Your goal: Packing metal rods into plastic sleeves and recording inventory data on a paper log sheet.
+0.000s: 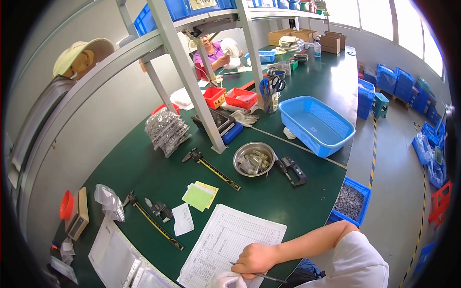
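My right hand [257, 259] is closed round a dark, slim pen [271, 277] and rests on a stack of printed form sheets [240, 235]. Just beside it, at the lower edge, a white cloth-like shape [228, 280] shows; it looks like my left hand in a glove, but its fingers cannot be made out. Left of the sheets lie a small white slip [183, 220], green and yellow notes [198, 197], a digital caliper [156, 223] and a dark gauge [161, 210]. Farther off are a second caliper [211, 168], a steel bowl of small bagged pieces [253, 161] and a micrometer [292, 172].
A light-blue basket [314, 127] stands near the table's right edge. Shelf posts [192, 81] rise from the table, beside a pile of grey packets [166, 129] and red bins [241, 98]. Across the table sits another person [217, 54]. A blue crate [350, 201] stands below the edge.
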A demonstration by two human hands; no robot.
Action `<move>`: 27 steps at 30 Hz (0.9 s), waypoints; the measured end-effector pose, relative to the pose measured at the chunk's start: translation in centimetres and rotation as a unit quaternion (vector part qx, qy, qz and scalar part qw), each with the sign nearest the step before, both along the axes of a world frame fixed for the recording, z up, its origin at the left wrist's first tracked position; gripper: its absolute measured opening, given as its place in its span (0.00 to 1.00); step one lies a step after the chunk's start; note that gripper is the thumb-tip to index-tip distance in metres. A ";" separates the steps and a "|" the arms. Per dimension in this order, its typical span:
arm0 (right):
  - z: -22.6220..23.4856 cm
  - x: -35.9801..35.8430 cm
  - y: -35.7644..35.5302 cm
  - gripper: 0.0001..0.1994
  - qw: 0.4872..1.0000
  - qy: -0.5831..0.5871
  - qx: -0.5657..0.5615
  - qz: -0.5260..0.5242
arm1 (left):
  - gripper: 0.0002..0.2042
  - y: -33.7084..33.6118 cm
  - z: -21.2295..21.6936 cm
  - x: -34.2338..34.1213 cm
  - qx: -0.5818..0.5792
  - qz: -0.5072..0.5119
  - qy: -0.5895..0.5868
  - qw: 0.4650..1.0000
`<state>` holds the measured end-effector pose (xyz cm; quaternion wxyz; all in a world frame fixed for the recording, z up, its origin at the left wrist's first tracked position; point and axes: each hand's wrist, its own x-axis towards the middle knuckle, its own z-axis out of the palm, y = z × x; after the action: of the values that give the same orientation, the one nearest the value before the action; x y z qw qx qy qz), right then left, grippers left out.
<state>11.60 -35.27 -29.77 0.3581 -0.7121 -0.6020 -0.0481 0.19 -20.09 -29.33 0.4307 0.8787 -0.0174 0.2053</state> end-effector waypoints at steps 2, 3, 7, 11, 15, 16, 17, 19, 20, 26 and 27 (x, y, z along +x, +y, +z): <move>0.1 0.1 0.0 0.09 1.000 -0.013 -0.005 -0.007 | 0.06 -0.5 1.8 0.5 -0.053 -0.002 0.019 0.998; 0.3 0.2 0.0 0.09 0.999 -0.028 -0.008 -0.017 | 0.06 -0.4 1.8 0.6 -0.054 -0.002 0.018 0.998; 1.4 0.2 -0.2 0.10 0.998 -0.034 -0.001 -0.055 | 0.05 0.0 1.5 0.6 -0.037 -0.010 -0.029 0.999; 1.6 0.3 -0.3 0.09 0.995 -0.044 0.066 -0.060 | 0.06 0.0 1.9 0.6 0.006 -0.017 -0.052 0.998; 2.1 0.4 -0.4 0.08 0.991 -0.060 0.099 -0.073 | 0.07 0.0 1.8 0.7 0.024 -0.030 -0.073 0.997; 2.0 0.6 -0.5 0.08 0.990 -0.061 0.100 -0.074 | 0.07 -0.1 1.9 0.8 0.043 -0.028 -0.075 0.996; 1.9 0.7 -0.6 0.08 0.991 -0.057 0.097 -0.079 | 0.07 -0.2 2.0 0.9 0.062 -0.027 -0.077 0.995; 1.7 0.8 -0.8 0.07 0.991 -0.052 0.095 -0.084 | 0.08 -0.3 2.1 1.0 0.073 -0.025 -0.073 0.994; 1.6 0.8 -0.8 0.07 0.994 -0.022 0.081 -0.065 | 0.08 -0.3 2.2 1.0 0.082 -0.022 -0.070 0.994; 1.4 -0.9 0.1 0.07 0.994 0.100 0.038 -0.011 | 0.04 -0.6 2.2 0.9 0.018 -0.028 -0.153 0.988; 1.3 -1.0 0.2 0.08 0.991 0.129 0.020 0.003 | 0.04 -0.7 2.0 0.9 0.019 -0.029 -0.153 0.988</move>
<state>10.63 -35.10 -28.42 0.4467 -0.7035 -0.5518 0.0334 1.11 -20.78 -27.36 0.4121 0.8440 -0.1121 0.3246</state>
